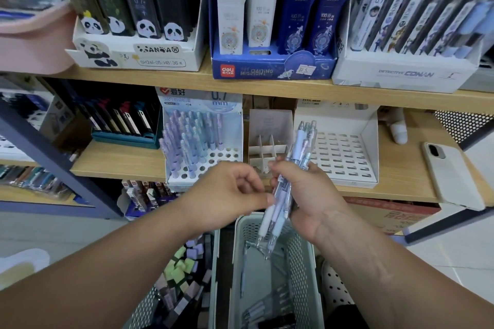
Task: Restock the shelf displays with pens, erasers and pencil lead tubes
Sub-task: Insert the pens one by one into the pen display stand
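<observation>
Nearest, a green basket (302, 262) holds loose pens (256, 310), cut off by the bottom edge; beside it, erasers (184, 270) lie blurred in another basket; above, the right hand (307, 195) curls round a bundle of pens (300, 141), its fingers hiding their middles; the left hand (227, 192) pinches one of them between thumb and forefinger; beyond, a part-filled pen display (227, 157) stands on the wooden shelf (117, 163).

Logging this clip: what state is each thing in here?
pens: bunched in right hand, left hand pinching them
0.7 mm pen display: partly filled, front holes empty
white slotted display: empty
divider box: compartments look empty
green basket: holds a few pens
phone: face down on shelf
</observation>
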{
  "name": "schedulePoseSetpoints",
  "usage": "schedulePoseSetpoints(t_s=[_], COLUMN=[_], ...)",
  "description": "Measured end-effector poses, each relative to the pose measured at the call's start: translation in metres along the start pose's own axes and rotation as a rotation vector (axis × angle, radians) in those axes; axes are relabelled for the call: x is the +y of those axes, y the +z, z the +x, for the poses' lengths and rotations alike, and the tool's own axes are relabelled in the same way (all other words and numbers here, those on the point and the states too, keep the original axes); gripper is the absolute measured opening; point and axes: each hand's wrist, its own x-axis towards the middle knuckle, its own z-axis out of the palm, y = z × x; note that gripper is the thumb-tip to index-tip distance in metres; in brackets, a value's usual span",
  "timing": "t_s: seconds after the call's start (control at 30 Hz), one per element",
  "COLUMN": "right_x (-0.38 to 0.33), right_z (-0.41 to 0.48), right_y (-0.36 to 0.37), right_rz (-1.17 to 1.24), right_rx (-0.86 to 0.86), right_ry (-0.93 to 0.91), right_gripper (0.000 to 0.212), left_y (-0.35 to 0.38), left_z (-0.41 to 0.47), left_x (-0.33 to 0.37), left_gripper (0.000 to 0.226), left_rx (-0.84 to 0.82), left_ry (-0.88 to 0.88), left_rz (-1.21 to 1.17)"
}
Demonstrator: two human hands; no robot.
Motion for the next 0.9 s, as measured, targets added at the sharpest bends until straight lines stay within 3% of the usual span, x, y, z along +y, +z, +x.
schedulePoseSetpoints(t_s=[0.27, 0.67, 0.9], right_x=[0.009, 0.018, 0.018], right_z=[-0.001, 0.004, 0.007], right_y=[0.012, 0.038, 0.041], right_rz=[-0.057, -0.066, -0.077], right_rx=[-0.003, -0.058, -0.060], right_ry=[0.042, 0.041, 0.045], right_gripper=[0.015, 0.055, 0.027], left_y=[0.003, -0.021, -0.047], left_z=[-0.012, -0.023, -0.030], left_x=[-0.008, -0.017, -0.020], left_gripper=[0.017, 0.016, 0.026], left_rx=[-0.025, 0.056, 0.077], left_ry=[-0.087, -0.120, -0.171], left_rz=[-0.091, -0.224, -0.466])
